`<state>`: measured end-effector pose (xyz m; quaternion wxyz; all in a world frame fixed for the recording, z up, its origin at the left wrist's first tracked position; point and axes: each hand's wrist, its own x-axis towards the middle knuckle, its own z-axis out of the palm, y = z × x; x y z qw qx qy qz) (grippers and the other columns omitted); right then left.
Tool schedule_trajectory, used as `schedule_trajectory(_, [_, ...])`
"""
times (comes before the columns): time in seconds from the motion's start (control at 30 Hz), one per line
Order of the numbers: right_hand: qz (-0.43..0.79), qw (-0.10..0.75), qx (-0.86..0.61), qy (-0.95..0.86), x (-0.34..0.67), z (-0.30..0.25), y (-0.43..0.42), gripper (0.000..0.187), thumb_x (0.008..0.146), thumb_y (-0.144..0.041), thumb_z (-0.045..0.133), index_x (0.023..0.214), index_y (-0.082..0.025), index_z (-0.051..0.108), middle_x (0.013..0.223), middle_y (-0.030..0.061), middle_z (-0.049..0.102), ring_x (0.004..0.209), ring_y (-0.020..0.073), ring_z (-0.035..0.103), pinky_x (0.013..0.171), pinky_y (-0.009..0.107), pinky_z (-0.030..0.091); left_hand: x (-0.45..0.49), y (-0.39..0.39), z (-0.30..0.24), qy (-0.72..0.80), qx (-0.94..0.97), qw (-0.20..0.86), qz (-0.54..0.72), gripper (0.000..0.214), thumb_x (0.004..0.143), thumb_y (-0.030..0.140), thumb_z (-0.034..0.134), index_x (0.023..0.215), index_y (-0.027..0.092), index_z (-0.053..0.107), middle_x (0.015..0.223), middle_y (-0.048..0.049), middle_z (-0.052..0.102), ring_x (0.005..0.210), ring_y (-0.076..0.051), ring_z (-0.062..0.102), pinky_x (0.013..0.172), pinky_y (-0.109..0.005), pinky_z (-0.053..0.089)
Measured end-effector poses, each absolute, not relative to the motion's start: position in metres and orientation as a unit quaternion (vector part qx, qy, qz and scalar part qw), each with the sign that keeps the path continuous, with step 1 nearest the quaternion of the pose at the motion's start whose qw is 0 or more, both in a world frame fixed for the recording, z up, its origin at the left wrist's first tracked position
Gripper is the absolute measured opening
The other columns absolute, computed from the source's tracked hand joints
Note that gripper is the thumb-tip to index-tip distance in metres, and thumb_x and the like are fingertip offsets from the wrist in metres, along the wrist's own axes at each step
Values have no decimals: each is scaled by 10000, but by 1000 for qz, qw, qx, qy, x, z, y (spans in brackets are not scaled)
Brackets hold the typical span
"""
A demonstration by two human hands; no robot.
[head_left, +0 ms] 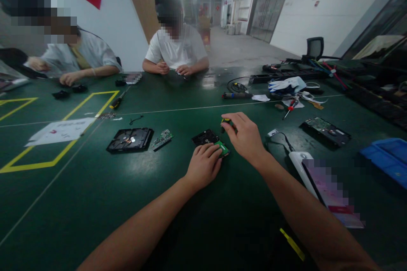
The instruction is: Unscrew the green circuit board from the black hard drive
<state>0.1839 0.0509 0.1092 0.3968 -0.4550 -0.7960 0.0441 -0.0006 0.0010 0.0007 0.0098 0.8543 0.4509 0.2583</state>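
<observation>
A black hard drive (205, 137) with a green circuit board (223, 149) at its near edge lies on the dark green table (95, 203) in front of me. My left hand (204, 165) rests palm down on the drive's near side, fingers together on the green board. My right hand (244, 135) hovers just right of the drive, fingers pinched round a small screwdriver with a yellow and black handle (225, 123), held upright above the drive.
Another opened drive (130, 139) and a loose circuit board (163, 139) lie to the left. A third drive (326, 131) sits at right, near a blue tray (386, 159) and a phone (327, 188). Two people sit across the table, hands busy. Cables and tools clutter the far right.
</observation>
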Motion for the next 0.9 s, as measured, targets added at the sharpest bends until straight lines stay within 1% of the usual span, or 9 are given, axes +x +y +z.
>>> schedule_trajectory(0.13, [61,403,-437,-802,181,107,51,289,1034,-252,511,1302,-232,617,1240,111,704,1069,260,681,937,437,536,-1,1,1,453,854,11,256,374,1012,326,546,1369,253,633,1402,-71,666,1340,-301,549,1112,-534,440])
schedule_trajectory(0.23, [58,404,-450,-794,181,105,51,269,1033,-314,536,1267,-220,631,1200,118,705,992,257,687,887,431,546,-1,1,1,451,855,13,254,367,1018,330,536,1361,250,637,1409,-69,663,1334,-305,551,1110,-539,437])
schedule_trajectory(0.33, [49,404,-463,-787,182,103,52,240,1022,-348,566,1217,-241,655,1174,111,699,952,255,682,845,426,552,-1,1,2,451,855,13,257,359,1024,326,525,1355,247,640,1408,-72,663,1335,-305,552,1110,-544,436])
schedule_trajectory(0.47, [50,400,-435,-805,183,104,52,270,1040,-254,502,1271,-249,642,1250,107,695,1115,265,665,944,442,535,-1,0,3,449,855,11,259,355,1025,327,522,1350,249,643,1413,-72,661,1338,-310,551,1115,-547,429])
schedule_trajectory(0.53, [53,399,-429,-809,183,105,52,287,1038,-238,496,1289,-245,633,1269,107,693,1136,266,662,963,446,530,-1,0,3,449,854,10,262,352,1021,324,530,1346,251,645,1409,-73,662,1339,-311,554,1114,-544,431])
schedule_trajectory(0.63, [56,402,-449,-796,181,107,51,245,1029,-268,536,1245,-245,650,1220,107,700,1026,261,683,893,435,551,-1,0,2,447,855,11,265,354,1015,318,543,1348,257,643,1403,-79,664,1340,-311,557,1104,-542,440])
schedule_trajectory(0.73, [52,403,-463,-788,181,108,50,210,1007,-329,601,1189,-249,670,1173,107,695,971,261,679,840,425,557,-1,1,2,446,855,12,264,353,1013,319,549,1348,260,642,1402,-79,665,1345,-312,553,1100,-544,443])
schedule_trajectory(0.83, [40,404,-473,-782,182,108,50,198,1001,-343,611,1157,-249,688,1140,108,683,950,258,671,839,432,559,-1,1,2,448,854,11,263,352,1020,322,537,1350,259,642,1403,-73,666,1347,-308,551,1107,-542,440])
schedule_trajectory(0.9, [37,406,-465,-786,183,108,51,201,1012,-294,575,1171,-243,688,1145,111,685,982,259,673,876,441,557,-1,0,2,449,854,10,261,353,1024,321,527,1352,255,641,1409,-70,663,1348,-306,549,1112,-540,437])
